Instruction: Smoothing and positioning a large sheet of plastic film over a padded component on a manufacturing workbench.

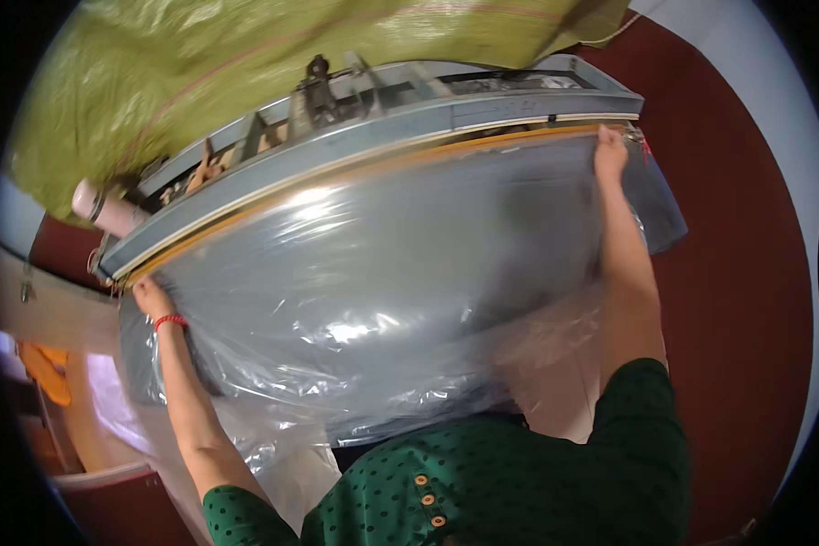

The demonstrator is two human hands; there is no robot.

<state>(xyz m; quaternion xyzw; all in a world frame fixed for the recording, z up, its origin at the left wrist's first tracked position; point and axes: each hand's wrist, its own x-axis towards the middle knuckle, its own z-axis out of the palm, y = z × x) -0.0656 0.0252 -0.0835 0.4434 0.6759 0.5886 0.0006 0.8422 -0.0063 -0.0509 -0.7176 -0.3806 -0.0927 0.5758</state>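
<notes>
A wide sheet of clear plastic (355, 264) stretches across in front of me, its far edge along the orange strip (337, 176) of a long grey metal machine (355, 150). Something dark grey shows through the plastic. My left hand (152, 298), with a red bracelet at the wrist, is closed on the sheet's far left corner. At the far right corner my right hand (611, 150) pinches the sheet beside the strip's end. Both arms are stretched out, and the plastic hangs down toward my body.
Behind the machine lies a yellow-green woven plastic sheet (246, 64). A pink cylinder (109, 211) rests at the machine's left end. Several loose items lie in the machine's open frame. Dark red surfacing (728, 300) borders the right. An orange item (45, 371) is at far left.
</notes>
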